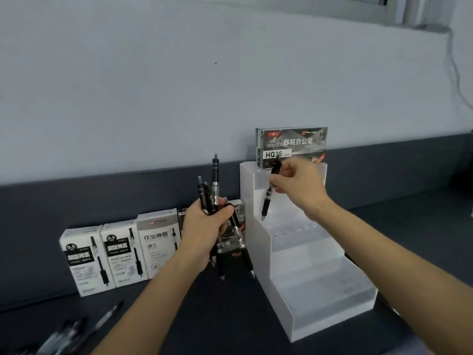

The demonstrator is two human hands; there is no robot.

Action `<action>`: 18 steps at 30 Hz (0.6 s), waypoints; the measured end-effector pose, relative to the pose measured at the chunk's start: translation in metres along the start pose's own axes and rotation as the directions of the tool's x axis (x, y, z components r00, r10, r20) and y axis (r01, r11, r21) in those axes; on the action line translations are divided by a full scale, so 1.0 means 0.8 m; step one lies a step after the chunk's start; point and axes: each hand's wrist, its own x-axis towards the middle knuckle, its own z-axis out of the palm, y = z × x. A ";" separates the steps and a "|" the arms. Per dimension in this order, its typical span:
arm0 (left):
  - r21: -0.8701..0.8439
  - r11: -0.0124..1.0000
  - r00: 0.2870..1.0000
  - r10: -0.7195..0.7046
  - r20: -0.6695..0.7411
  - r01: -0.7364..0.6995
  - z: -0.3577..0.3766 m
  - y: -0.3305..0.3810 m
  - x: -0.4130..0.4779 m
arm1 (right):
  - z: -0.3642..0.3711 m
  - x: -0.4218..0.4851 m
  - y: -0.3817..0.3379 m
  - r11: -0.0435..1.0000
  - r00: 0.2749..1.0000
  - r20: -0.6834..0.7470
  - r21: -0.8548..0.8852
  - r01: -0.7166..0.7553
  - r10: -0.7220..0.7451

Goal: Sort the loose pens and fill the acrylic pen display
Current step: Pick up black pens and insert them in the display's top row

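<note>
The stepped acrylic pen display (302,252) stands on the dark counter right of centre, its tiers bare except for small holes. My right hand (299,187) pinches one black pen (268,198) held almost upright, tip down just above the second tier from the top. My left hand (204,226) grips a bundle of several black pens (214,185), some pointing up and some sticking out below the fist, to the left of the display. More loose pens (74,331) lie blurred on the counter at the bottom left.
Three white pen boxes (122,252) stand in a row left of the display, with a darker box (234,239) partly hidden behind my left hand. A grey box marked HQ35 (294,144) sits on the display's top tier against the wall.
</note>
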 end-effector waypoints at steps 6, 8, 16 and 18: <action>-0.035 0.999 0.992 -0.001 -0.126 -0.003 0.016 0.001 -0.014 | 0.009 -0.001 0.014 0.983 0.975 0.213 -0.157 0.097 -0.062; -0.038 0.999 0.988 0.002 -0.155 -0.008 0.018 0.002 -0.018 | 0.012 -0.004 0.016 0.980 0.971 0.229 -0.167 0.112 -0.072; -0.109 0.994 0.978 -0.050 -0.203 0.028 0.018 0.009 -0.018 | 0.008 -0.003 0.008 0.945 0.967 0.244 -0.292 0.147 -0.075; -0.126 0.991 0.975 -0.067 -0.210 0.041 0.016 0.009 -0.017 | 0.007 -0.003 0.007 0.942 0.971 0.233 -0.308 0.130 -0.058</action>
